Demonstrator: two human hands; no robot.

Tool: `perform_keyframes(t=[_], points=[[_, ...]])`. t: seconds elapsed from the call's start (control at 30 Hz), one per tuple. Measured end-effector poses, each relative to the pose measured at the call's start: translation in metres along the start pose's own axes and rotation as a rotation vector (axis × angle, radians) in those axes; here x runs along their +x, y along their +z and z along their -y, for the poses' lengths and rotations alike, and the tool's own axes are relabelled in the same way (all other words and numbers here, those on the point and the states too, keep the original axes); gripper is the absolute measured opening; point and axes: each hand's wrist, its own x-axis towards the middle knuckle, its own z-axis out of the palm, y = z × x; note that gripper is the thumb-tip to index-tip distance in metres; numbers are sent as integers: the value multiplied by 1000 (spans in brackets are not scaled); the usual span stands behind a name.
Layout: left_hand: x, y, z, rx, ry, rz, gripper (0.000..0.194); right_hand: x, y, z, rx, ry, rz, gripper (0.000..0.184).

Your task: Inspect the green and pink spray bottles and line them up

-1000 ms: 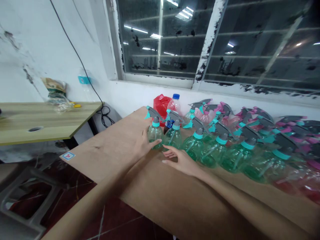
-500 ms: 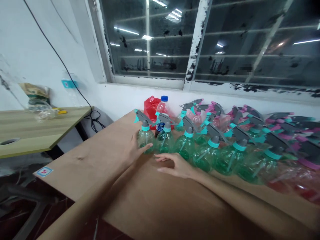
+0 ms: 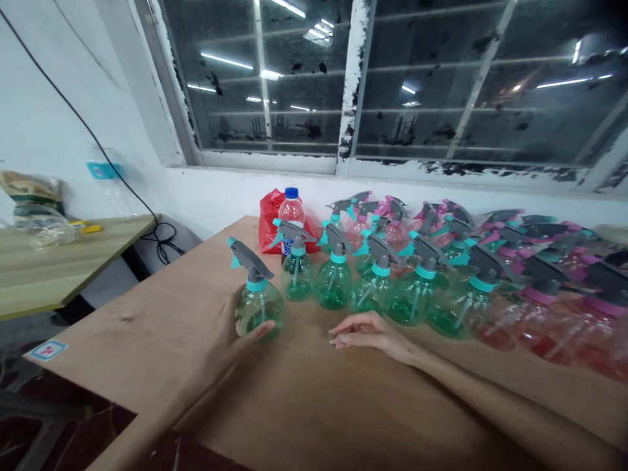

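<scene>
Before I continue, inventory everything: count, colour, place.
Table: 1, brown, centre
Held spray bottle: 1, green, table's middle
Other spray bottles: several, green, front row
More spray bottles: several, pink, right and back
Drink bottle: 1, blue cap, behind row
Bag: 1, red, beside drink bottle
Sticker: 1, blue, table corner
Side table: 1, pale, left
Packet: 1, tan, side table
Labelled bottle: 1, clear, side table
Cable: 1, black, left
Window: 1, dark, behind
Left hand: 1, bare, on held spray bottle
Right hand: 1, bare, near row

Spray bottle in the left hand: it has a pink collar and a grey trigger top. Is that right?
Not quite: the head view shows the collar is turquoise. The spray bottle in the left hand does have a grey trigger top.
</scene>
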Motion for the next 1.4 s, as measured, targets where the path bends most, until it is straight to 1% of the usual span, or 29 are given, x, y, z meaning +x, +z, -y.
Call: perform_keyframes(t=[0.1,0.2,0.27,0.33,0.4,0.47,0.53,0.57,0.67,0.73,0.8,0.87,0.97,1.07,1.17,1.2,1.3,1.4], points=[[-13,13,-14,18,4,35,73,0,-6,1,19,8,-4,29],[-23,26,-25,52,42,90,68,-2,-7,3,27,12,7,30],[-27,35,-31,70,71,117,68,-9,-7,6,22,12,6,28],[-29,45,-40,73,88,152,72,-20,-10,11,2,4,-20,26],[-30,57,-51,64,100,199,75,-35,-16,17,-41,-17,-93,23],[-30,71,-64,51,121,247,75,-53,-24,25,-91,-44,-208,21],[-29,87,-79,39,149,273,76,-71,-32,33,-164,-88,-330,24],[-29,96,-87,37,160,286,77,-79,-36,37,-223,-113,-375,29],[-29,125,-109,2,199,324,77,-100,-41,46,-431,-160,-454,56],[-29,146,-122,-20,250,347,77,-109,-42,48,-495,-175,-491,66],[-30,165,-133,-27,299,356,80,-112,-43,50,-459,-210,-533,68],[-34,182,-142,-15,346,351,83,-112,-46,51,-371,-230,-572,64],[-39,199,-150,-13,400,362,90,-111,-51,53,-243,-226,-595,46],[-39,203,-148,-42,480,417,97,-111,-57,55,-195,-239,-600,28],[-29,195,-135,2,608,536,94,-112,-63,55,-231,-263,-586,22],[-24,190,-129,55,638,554,88,-112,-65,55,-252,-272,-567,22],[-7,178,-112,98,663,588,66,-111,-72,54,-335,-308,-519,26],[3,171,-105,148,657,612,57,-107,-78,53,-393,-325,-484,27]])
